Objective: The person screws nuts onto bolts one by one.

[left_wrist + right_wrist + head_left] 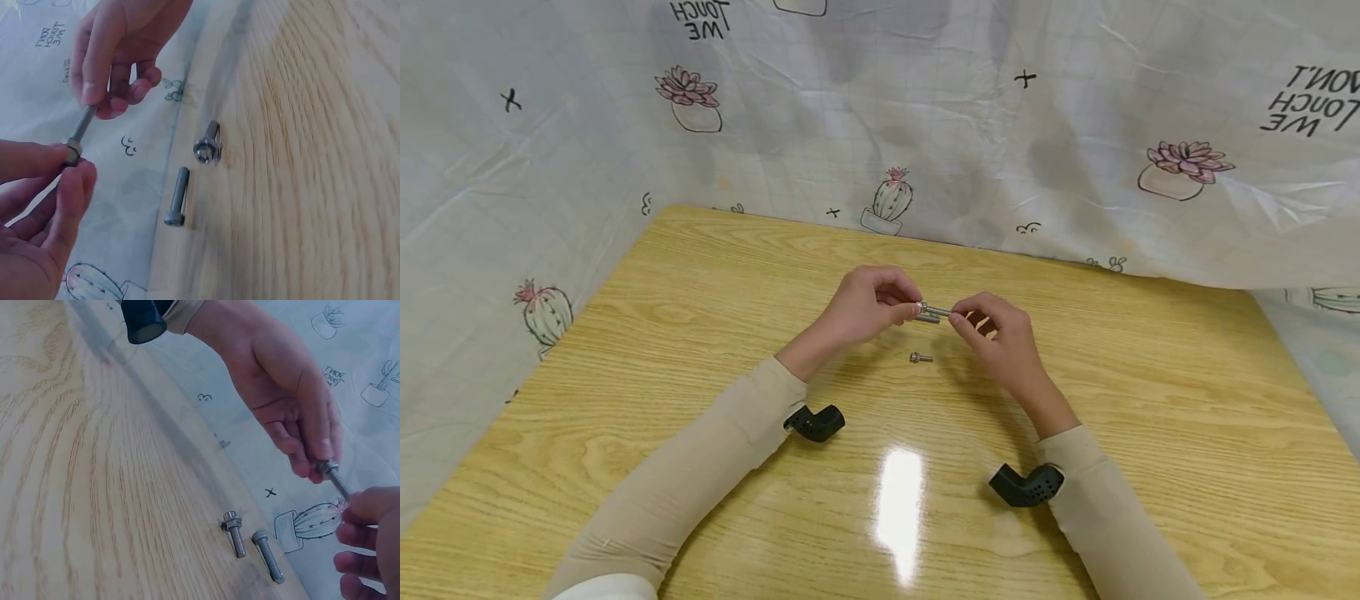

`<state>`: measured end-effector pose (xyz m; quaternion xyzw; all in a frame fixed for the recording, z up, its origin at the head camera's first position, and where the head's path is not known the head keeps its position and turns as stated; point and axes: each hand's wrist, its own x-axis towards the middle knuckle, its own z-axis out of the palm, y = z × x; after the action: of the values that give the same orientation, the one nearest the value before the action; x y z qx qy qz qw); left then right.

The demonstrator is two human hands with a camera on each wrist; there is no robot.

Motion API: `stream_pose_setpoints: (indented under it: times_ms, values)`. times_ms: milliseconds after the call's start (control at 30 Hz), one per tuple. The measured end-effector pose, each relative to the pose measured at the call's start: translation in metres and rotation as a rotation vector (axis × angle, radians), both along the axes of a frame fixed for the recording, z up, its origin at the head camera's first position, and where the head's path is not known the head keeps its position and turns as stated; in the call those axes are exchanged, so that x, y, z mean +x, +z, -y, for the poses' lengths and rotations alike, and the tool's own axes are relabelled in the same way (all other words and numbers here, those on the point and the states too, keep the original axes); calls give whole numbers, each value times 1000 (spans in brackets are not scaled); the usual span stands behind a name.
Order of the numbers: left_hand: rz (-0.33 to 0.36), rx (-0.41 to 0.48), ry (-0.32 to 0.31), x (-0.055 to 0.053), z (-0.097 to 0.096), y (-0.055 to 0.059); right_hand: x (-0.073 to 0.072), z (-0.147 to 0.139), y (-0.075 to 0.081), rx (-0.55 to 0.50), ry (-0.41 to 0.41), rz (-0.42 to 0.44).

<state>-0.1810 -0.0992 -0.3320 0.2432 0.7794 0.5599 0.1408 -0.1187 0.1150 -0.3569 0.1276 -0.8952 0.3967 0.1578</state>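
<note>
Between my hands is a metal bolt (938, 311), with a nut (74, 149) at the end near my left hand. My left hand (877, 304) pinches that end between thumb and fingertips, hiding most of it. At the other end, my right hand (1002, 335) holds the tip of the threaded shank (340, 484) between thumb and index finger. Below the hands, a shorter bolt with a nut on it (232, 532) lies on the table. Beside it lies a plain socket-head bolt (179, 197) with a cylindrical head.
The wood-grain table (737, 275) extends around both arms, with a bright reflection near its front. A printed curtain (955, 142) hangs along the back and left edges. Black curved wrist mounts (1028, 486) stick out from both sleeves.
</note>
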Motion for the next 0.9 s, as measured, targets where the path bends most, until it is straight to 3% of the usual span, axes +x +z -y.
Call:
stream_pose_setpoints:
  times_ms: [200, 600, 900]
  values:
    - [-81, -144, -34, -2, 3, 1, -1, 1, -1, 56, 11, 71]
    - [-177, -401, -147, -9, 1, -1, -2, 5, -8, 113, 48, 216]
    - [-292, -587, -175, -11, -5, -1, -5, 8, -13, 188, 63, 214]
